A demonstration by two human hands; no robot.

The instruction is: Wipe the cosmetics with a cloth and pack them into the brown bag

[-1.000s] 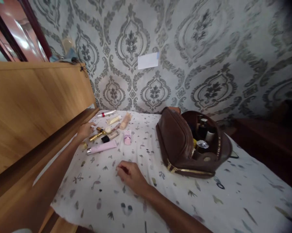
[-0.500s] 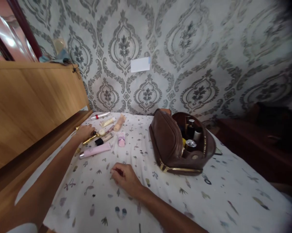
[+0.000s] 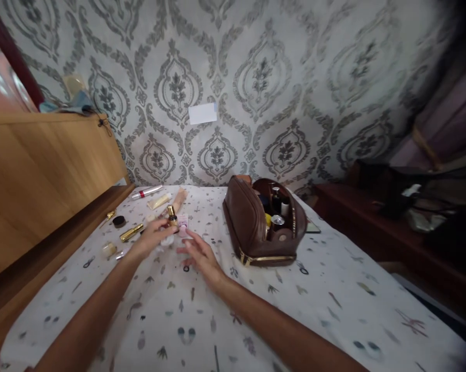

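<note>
Between the thumb and fingers of my left hand (image 3: 155,236) is a small dark bottle with a gold cap (image 3: 172,216), held upright above the cloth. Close to its right, my right hand (image 3: 204,258) has its fingers apart and holds nothing. Behind the hands lie a silver and red tube (image 3: 146,192), a cream tube (image 3: 159,201) and a peach tube (image 3: 179,198). A gold tube (image 3: 131,232) and a round dark pot (image 3: 119,221) rest left of my left hand. The pink tube (image 3: 183,225) is partly hidden by the bottle and hands.
An open brown bag (image 3: 244,222) with bottles inside stands right of the hands on the patterned sheet (image 3: 201,320). A wooden board (image 3: 50,175) borders the left side. The patterned wall (image 3: 256,103) rises behind. Dark furniture (image 3: 349,222) is at the right.
My left hand has moved right from the cosmetics at the left edge, now lifting the gold-capped bottle. My right hand's curled fingers have opened. The view has shifted right.
</note>
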